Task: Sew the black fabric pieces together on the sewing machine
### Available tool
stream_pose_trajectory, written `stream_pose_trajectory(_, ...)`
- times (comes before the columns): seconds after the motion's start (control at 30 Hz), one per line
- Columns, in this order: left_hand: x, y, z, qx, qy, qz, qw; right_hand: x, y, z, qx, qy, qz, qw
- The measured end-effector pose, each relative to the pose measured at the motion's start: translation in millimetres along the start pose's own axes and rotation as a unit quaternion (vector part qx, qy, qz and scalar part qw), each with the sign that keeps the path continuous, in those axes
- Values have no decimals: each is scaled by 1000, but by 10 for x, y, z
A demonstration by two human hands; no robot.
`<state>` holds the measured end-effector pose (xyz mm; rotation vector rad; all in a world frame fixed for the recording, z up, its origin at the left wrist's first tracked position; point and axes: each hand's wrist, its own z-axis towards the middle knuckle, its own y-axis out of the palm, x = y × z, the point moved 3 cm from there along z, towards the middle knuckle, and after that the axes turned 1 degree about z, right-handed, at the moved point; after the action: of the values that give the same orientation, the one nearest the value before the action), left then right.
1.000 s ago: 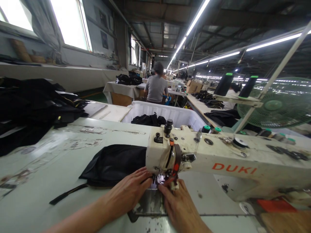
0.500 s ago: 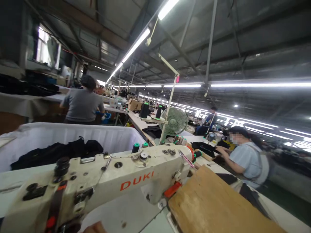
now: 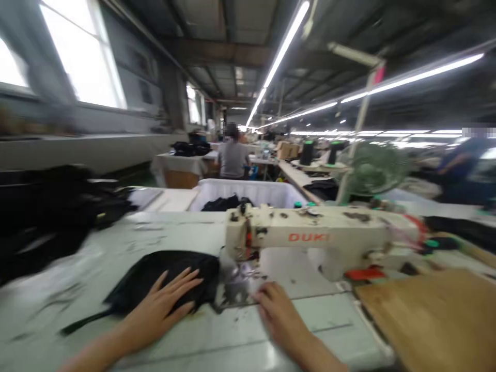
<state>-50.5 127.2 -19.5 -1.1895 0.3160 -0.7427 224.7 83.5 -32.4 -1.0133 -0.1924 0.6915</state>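
Observation:
My left hand (image 3: 166, 302) lies with its fingers spread on a black cloth piece (image 3: 143, 279), which has a thin strap trailing to the left. The cloth rests on the pale sewing table (image 3: 217, 341), left of the needle area. Beside the metal plate (image 3: 238, 289) of the white sewing machine (image 3: 302, 230) is my right hand (image 3: 273, 305), its fingers bent and pressed together. Whatever its fingertips may hold is too small and blurred to make out.
Black fabric (image 3: 42, 217) is heaped at the left. Behind the machine stands a white bin (image 3: 267, 191) with dark cloth. A brown board (image 3: 434, 315) lies at the right, near a green fan (image 3: 374, 168). A seated person (image 3: 232, 157) is farther back.
The view has swung left and down, bringing the tabletop, the black cloth and both my hands into sight. Earlier only a few fingers showed at the bottom edge.

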Motion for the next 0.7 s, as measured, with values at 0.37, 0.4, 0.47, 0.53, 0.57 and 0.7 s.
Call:
stream_pose_trajectory(0.37,194,-64,-561,-137,-119,-78,980,70,194,-396,-32,41,53,997)
stream_pose_trajectory(0.4,198,-89,-570,-137,-115,-87,980,74,200,-395,-31,42,51,997)
stream_pose_trajectory(0.47,196,-152,-575,-143,-103,-106,979,97,227,-399,-25,40,49,998)
stream_pose_trajectory(0.53,183,-215,-541,-142,-97,-118,978,130,262,-407,-10,21,44,999)
stream_pose_trajectory(0.57,172,-240,-505,-132,-104,-118,979,149,278,-409,-3,9,39,999)
stream_pose_trajectory(0.7,190,-268,-314,-71,-151,-99,981,200,309,-401,11,-23,30,999)
